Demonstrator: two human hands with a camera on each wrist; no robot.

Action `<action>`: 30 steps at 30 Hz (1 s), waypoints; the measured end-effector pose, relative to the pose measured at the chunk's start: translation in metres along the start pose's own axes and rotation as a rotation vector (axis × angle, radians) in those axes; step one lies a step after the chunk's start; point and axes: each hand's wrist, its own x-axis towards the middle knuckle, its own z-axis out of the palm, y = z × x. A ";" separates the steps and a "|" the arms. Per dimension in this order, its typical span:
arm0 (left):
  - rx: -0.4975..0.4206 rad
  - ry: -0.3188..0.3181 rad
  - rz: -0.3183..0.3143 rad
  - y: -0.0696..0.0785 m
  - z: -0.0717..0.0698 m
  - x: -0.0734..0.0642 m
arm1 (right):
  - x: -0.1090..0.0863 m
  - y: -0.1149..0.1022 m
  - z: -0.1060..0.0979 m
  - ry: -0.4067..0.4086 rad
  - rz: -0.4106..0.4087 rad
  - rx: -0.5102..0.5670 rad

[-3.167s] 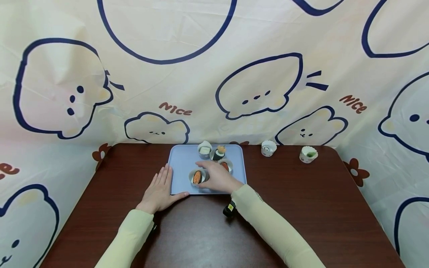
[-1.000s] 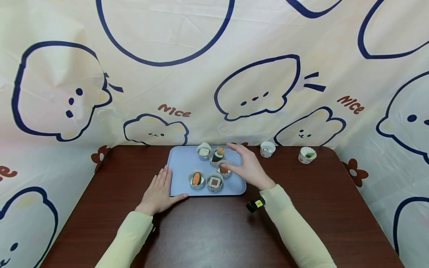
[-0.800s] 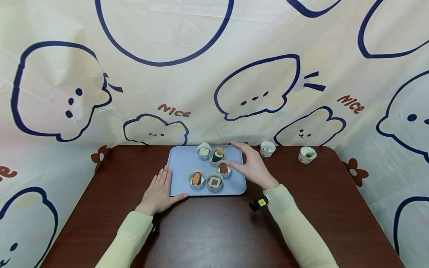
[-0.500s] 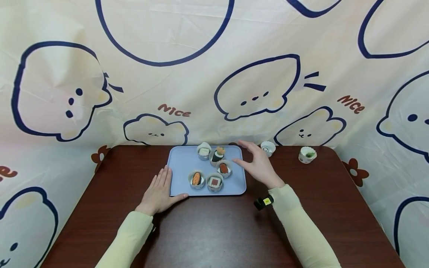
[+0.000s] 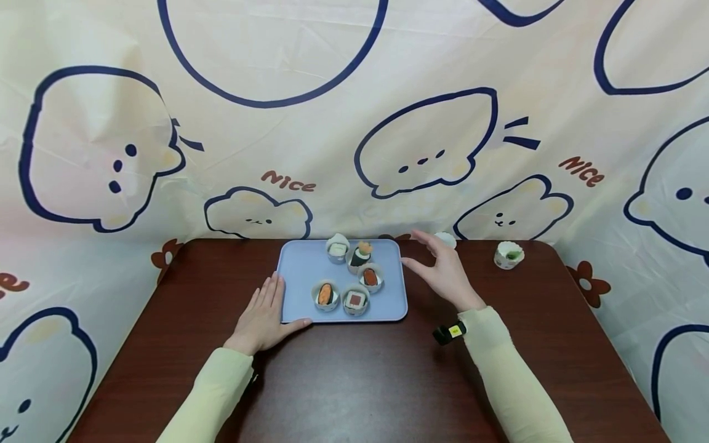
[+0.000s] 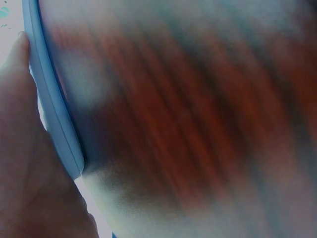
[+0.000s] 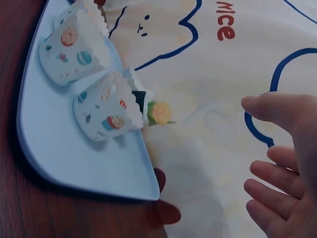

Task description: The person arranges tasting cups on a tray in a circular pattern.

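A light blue tray bears several paper cups with toy-like sushi pieces: one with an orange topping, one square with a reddish centre, one with a red-brown topping, a dark-wrapped one and a white one. My left hand lies flat with straight fingers against the tray's left edge, its thumb at the front rim. Holding nothing, my right hand hovers right of the tray, thumb and fingers apart. Behind its fingers a white paper cup is mostly hidden.
Another paper cup with something green inside stands at the table's back right. A patterned cloth hangs right behind the brown table. Printed cups near the tray's edge show in the right wrist view.
My right hand has left the cups on the tray and moved right, past the tray's edge, now covering part of the back cup. The left hand and tray have stayed put.
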 end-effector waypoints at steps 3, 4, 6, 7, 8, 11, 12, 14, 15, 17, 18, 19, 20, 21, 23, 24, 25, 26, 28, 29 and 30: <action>0.001 -0.008 -0.005 0.000 -0.001 0.000 | -0.001 0.006 -0.002 0.005 0.009 0.000; 0.002 -0.011 -0.007 0.000 -0.001 0.000 | -0.002 0.008 -0.003 0.007 0.013 -0.005; 0.000 -0.014 -0.009 0.001 -0.003 0.000 | -0.003 0.012 -0.004 0.013 0.020 -0.007; 0.002 -0.016 -0.009 0.001 -0.003 0.000 | -0.004 0.014 -0.004 0.017 0.024 -0.007; 0.005 -0.016 -0.010 0.001 -0.004 0.000 | -0.004 0.016 -0.005 0.020 0.027 -0.010; 0.007 -0.017 -0.010 0.002 -0.005 -0.001 | -0.006 0.022 -0.006 0.030 0.042 -0.019; 0.009 -0.017 -0.010 0.002 -0.005 -0.001 | -0.007 0.024 -0.007 0.032 0.049 -0.026; 0.009 -0.018 -0.010 0.002 -0.004 -0.001 | -0.008 0.028 -0.008 0.037 0.065 -0.035; 0.010 -0.019 -0.009 0.002 -0.004 -0.001 | -0.008 0.029 -0.009 0.039 0.073 -0.040; 0.011 -0.018 -0.008 0.002 -0.004 -0.001 | -0.009 0.032 -0.010 0.042 0.090 -0.051; 0.010 -0.017 -0.007 0.002 -0.004 -0.001 | -0.009 0.034 -0.010 0.045 0.099 -0.053; 0.010 -0.017 -0.007 0.002 -0.004 -0.001 | -0.009 0.035 -0.011 0.048 0.106 -0.056; 0.011 -0.017 -0.007 0.002 -0.004 -0.001 | -0.009 0.037 -0.011 0.053 0.116 -0.060; 0.012 -0.017 -0.007 0.002 -0.004 -0.001 | -0.008 0.038 -0.012 0.055 0.124 -0.063; 0.012 -0.016 -0.007 0.002 -0.004 -0.001 | -0.008 0.042 -0.012 0.063 0.139 -0.065; 0.012 -0.016 -0.006 0.001 -0.004 -0.001 | -0.007 0.044 -0.012 0.067 0.145 -0.066; 0.012 -0.016 -0.007 0.001 -0.003 -0.001 | -0.007 0.047 -0.013 0.069 0.150 -0.071; 0.013 -0.015 -0.006 0.001 -0.003 -0.001 | -0.007 0.050 -0.013 0.071 0.156 -0.074; 0.011 -0.013 -0.005 0.001 -0.003 -0.001 | -0.006 0.055 -0.013 0.074 0.164 -0.078; 0.011 -0.012 -0.004 0.001 -0.003 -0.001 | -0.005 0.058 -0.013 0.074 0.168 -0.083; 0.010 -0.012 -0.004 0.001 -0.003 -0.001 | -0.005 0.060 -0.014 0.074 0.171 -0.085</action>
